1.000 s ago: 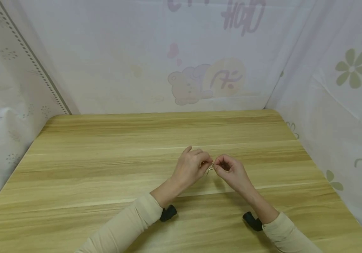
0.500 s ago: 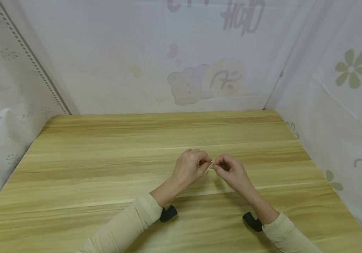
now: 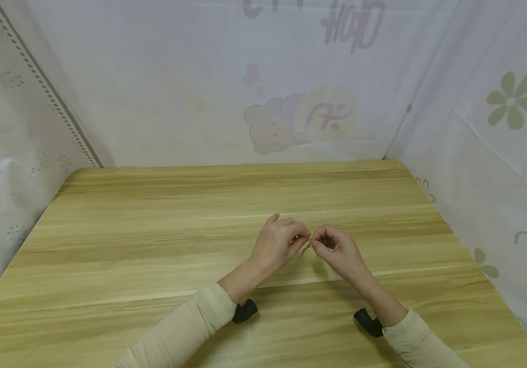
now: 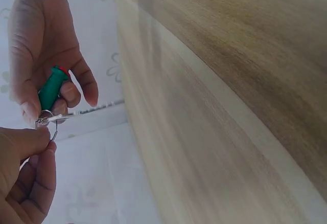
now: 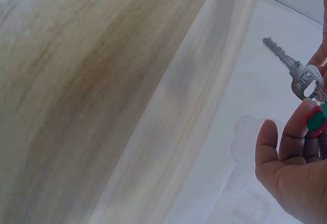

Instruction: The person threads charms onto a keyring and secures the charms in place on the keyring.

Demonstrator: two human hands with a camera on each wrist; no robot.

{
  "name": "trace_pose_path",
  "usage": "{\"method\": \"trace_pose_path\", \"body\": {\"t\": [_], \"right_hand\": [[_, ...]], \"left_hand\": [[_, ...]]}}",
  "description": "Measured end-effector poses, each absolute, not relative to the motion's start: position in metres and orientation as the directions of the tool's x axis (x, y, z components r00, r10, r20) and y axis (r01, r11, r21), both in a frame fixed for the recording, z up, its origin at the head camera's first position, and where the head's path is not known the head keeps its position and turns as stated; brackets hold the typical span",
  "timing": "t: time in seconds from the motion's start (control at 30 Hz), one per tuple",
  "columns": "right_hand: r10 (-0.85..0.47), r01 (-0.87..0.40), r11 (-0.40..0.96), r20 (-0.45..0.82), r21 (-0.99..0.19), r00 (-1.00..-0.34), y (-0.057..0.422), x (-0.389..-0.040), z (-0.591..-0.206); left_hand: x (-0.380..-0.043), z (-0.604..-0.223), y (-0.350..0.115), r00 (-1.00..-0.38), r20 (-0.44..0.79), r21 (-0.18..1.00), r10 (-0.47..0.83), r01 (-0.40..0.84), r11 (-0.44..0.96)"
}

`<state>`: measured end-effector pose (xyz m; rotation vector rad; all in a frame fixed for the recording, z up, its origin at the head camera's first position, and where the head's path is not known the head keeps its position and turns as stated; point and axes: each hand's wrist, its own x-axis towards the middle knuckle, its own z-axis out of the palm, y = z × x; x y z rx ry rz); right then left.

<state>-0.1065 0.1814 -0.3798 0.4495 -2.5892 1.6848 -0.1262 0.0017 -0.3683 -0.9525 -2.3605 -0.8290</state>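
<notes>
In the head view my left hand (image 3: 274,243) and right hand (image 3: 342,253) meet above the wooden table, fingertips almost touching. The left thumb and fingers pinch a metal key ring (image 4: 55,132), seen in the left wrist view. A silver key (image 5: 305,80) hangs from it, blade pointing away from both hands. My right hand grips a green keychain charm (image 4: 52,88) with a red end, its thumb and fingertip at the small link by the ring. Fingers partly cover where link, key and ring join. The charm's red-and-green end (image 5: 317,120) also shows in the right wrist view.
The wood-grain table (image 3: 153,230) stretches out around the hands. Printed white cloth (image 3: 176,76) stands behind it and along both sides. A black curved piece (image 3: 245,312) is by the left wrist, and another black piece (image 3: 368,322) by the right wrist.
The key and ring have tilted slightly between the fingertips. My left hand's outer fingers dipped a little, then rose again; the right hand stays almost still.
</notes>
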Motion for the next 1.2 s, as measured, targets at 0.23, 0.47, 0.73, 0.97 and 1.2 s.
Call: {"method": "trace_pose_path", "body": {"t": [0.23,0.47,0.73,0.97,1.2], "right_hand": [[-0.218,-0.249,0.373,0.176,-0.894,-0.96,0.1809,-0.1066,-0.3793],[-0.225,-0.252,0.358,0.179,-0.899,-0.958,0.1807,-0.1072,-0.3789],[-0.234,-0.264,0.358,0.187,-0.896,-0.954,0.1812,-0.1075,-0.3814],[-0.232,-0.236,0.379,0.155,-0.895,-0.96,0.1804,-0.1066,-0.3786],[-0.225,-0.225,0.386,0.146,-0.894,-0.963,0.18,-0.1068,-0.3774]], "left_hand": [[-0.1251,-0.3672,0.002,-0.734,0.551,0.485,0.397,0.669,0.563],[-0.1257,-0.3672,0.0017,-0.767,0.512,0.524,0.386,0.635,0.567],[-0.1256,-0.367,0.0011,-0.673,0.571,0.356,0.471,0.719,0.597],[-0.1244,-0.3679,0.0009,-0.708,0.563,0.431,0.426,0.691,0.58],[-0.1235,-0.3664,0.001,-0.782,0.5,0.552,0.372,0.619,0.559]]}}
